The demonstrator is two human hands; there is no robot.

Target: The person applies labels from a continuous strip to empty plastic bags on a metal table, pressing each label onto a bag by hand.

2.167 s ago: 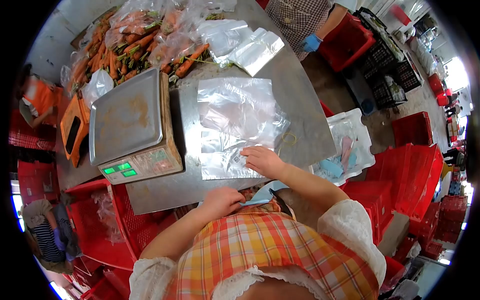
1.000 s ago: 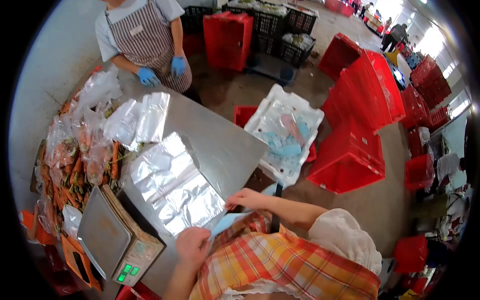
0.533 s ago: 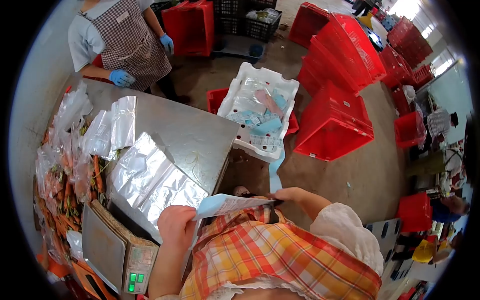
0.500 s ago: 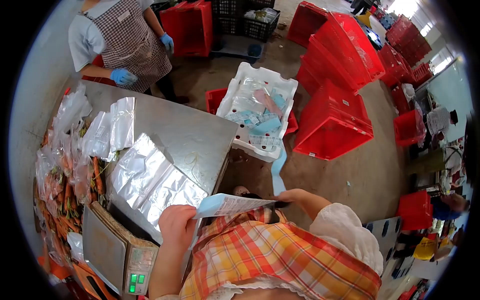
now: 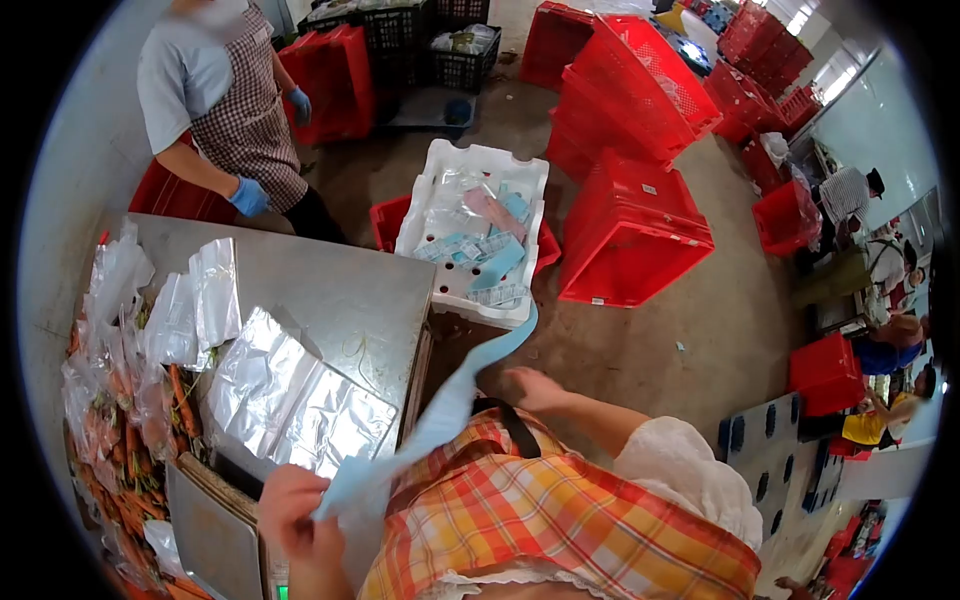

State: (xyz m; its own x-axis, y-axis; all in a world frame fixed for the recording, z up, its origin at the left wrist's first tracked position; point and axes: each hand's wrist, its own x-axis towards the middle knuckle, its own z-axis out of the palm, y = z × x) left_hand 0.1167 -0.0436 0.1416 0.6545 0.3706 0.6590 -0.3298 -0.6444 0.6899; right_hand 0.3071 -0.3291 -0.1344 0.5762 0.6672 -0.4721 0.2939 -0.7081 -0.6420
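A long, pale blue strip of labels [image 5: 450, 400] runs slack from the white foam box [image 5: 418, 215] across the front of my apron. My left hand [image 5: 300, 515] is closed on its near end, beside the scale [image 5: 212, 525]. My right hand [image 5: 537, 390] is apart from the strip, over the floor in front of the apron, with fingers stretched out and nothing visible in them. More label strips [image 5: 480, 250], blue and pink, lie loosely in the foam box. Flat silvery plastic bags [image 5: 300, 400] lie on the metal table [image 5: 330, 275] near my left hand.
Bagged and loose carrots [image 5: 130, 450] are heaped along the table's left side. A co-worker [image 5: 235, 110] in a checked apron and blue gloves stands beyond the table. Red crates [image 5: 640, 225] are stacked on the floor at right. Other people [image 5: 850, 205] work at far right.
My left hand has moved left and down, drawing the strip out across my front. My right hand has let go of it and moved slightly left. The view has shifted.
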